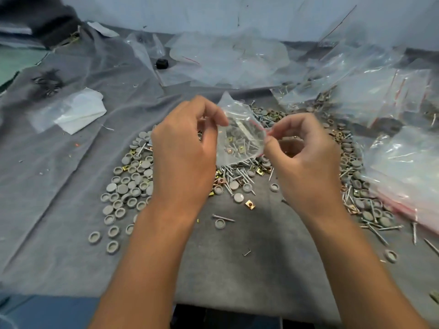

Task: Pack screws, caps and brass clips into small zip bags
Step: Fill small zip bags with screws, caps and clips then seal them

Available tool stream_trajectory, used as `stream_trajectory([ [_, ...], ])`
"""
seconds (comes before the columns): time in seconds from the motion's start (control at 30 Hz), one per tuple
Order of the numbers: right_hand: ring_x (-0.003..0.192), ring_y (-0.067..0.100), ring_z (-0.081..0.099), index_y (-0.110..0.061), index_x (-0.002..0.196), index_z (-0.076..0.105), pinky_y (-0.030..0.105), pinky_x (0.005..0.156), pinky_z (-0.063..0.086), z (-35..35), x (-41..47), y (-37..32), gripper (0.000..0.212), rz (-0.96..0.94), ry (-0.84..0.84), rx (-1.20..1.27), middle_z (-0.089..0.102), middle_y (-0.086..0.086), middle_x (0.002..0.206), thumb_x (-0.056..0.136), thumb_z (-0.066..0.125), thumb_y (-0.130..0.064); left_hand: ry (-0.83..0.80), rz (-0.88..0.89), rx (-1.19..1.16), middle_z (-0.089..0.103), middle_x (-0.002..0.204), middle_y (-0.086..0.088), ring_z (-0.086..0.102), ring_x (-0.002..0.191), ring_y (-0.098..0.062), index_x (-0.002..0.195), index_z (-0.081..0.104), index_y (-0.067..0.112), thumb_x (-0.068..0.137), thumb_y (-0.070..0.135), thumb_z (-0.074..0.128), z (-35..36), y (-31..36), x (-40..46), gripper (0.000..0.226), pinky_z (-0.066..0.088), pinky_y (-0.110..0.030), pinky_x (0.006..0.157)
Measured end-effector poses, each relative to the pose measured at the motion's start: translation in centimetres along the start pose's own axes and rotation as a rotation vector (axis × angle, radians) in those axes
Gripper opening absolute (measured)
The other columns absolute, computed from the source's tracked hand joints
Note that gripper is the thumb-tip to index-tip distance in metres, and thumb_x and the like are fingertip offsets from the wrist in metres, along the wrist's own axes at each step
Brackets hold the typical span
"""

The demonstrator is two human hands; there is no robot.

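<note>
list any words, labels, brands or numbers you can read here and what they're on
None can be read.
The small zip bag held by the left hand and right hand: clear plastic, red seal line, no print visible.
The zip bags piled at right: no legible print.

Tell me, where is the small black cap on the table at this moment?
In the head view, the small black cap sits on the grey cloth at the far side, left of centre, among empty clear plastic bags, well beyond both hands.

head-worn view, forward and down
</note>
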State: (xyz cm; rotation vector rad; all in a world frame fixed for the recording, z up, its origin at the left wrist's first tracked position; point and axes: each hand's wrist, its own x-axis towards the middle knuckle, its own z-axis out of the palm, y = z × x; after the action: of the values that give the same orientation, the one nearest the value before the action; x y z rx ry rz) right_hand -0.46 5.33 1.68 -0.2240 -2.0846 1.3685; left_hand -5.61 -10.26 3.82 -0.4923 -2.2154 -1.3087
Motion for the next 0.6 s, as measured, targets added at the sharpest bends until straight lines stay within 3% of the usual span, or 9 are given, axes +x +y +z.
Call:
stream_trajectory([
  [0.07,0.069,0.000,0.064,-0.030,0.096,0.061,0.012,0.058,0.048,0.1,-0.4,0.8,0.015,0.058,-0.170,-0.023,0.068,-0.012,0.085,0.093,0.072,-0.020,0.046,0.045,0.022,0.067,0.091,0.010,0.064,0.085,-0.004,0.086,0.073,0.025,0.091,0.003,0.058,-0.1,0.0,-0.1,0.027,0.053,-0.028,0.079],
  [0.17,0.080,-0.002,0.062,-0.036,0.102,0.062,0.014,0.069,0.050,-0.1,-1.1,3.0,0.016,0.117,-0.499,-0.398,0.064,-0.016,0.090,0.094,0.072,-0.027,0.039,0.045,0.085,0.060,0.099,0.007,0.053,0.083,0.002,0.096,0.077,0.025,0.093,-0.001,0.054,-0.4,-0.2,-0.1,0.035,0.038,-0.008,0.080],
  [0.23,0.090,0.002,0.057,-0.036,0.109,0.064,0.027,0.082,0.052,0.0,-1.3,3.9,0.017,0.115,-0.602,-0.590,0.059,-0.017,0.097,0.093,0.071,-0.033,-0.035,0.020,0.125,0.057,0.104,0.007,0.051,0.085,0.000,0.105,0.077,0.023,0.098,0.001,0.052,-0.5,-0.3,-0.3,0.034,0.033,-0.004,0.079],
  [0.3,0.097,0.009,0.055,-0.036,0.111,0.065,0.038,0.088,0.052,0.1,-1.4,4.0,0.018,0.106,-0.613,-0.636,0.054,-0.016,0.100,0.094,0.069,-0.036,-0.110,-0.002,0.148,0.055,0.106,0.007,0.053,0.092,-0.006,0.111,0.076,0.023,0.100,0.005,0.052,-0.6,-0.3,-0.4,0.032,0.036,-0.008,0.081],
  [0.43,0.097,0.009,0.053,-0.037,0.100,0.061,0.040,0.085,0.052,0.2,-1.7,3.7,0.008,0.001,-0.595,-0.709,0.054,-0.018,0.100,0.095,0.066,-0.035,-0.216,-0.057,0.163,0.053,0.110,0.008,0.054,0.098,-0.009,0.119,0.071,0.028,0.099,0.017,0.061,-0.8,-0.7,-0.4,0.025,0.044,-0.024,0.087],
  [0.53,0.088,0.001,0.052,-0.037,0.099,0.058,0.035,0.080,0.050,0.3,-1.9,3.5,0.010,-0.010,-0.591,-0.614,0.055,-0.019,0.094,0.096,0.065,-0.031,-0.272,-0.095,0.179,0.050,0.112,0.010,0.051,0.097,-0.006,0.126,0.066,0.032,0.093,0.024,0.070,-1.1,-1.2,-0.4,0.034,0.040,-0.020,0.088],
  [0.6,0.087,0.000,0.052,-0.040,0.113,0.058,0.032,0.078,0.049,0.6,-2.1,3.2,0.018,-0.010,-0.648,-0.591,0.053,-0.020,0.095,0.098,0.062,-0.031,-0.307,-0.112,0.184,0.049,0.114,0.011,0.050,0.098,-0.006,0.130,0.064,0.032,0.089,0.024,0.075,-1.2,-1.3,-0.4,0.043,0.036,-0.014,0.086],
])
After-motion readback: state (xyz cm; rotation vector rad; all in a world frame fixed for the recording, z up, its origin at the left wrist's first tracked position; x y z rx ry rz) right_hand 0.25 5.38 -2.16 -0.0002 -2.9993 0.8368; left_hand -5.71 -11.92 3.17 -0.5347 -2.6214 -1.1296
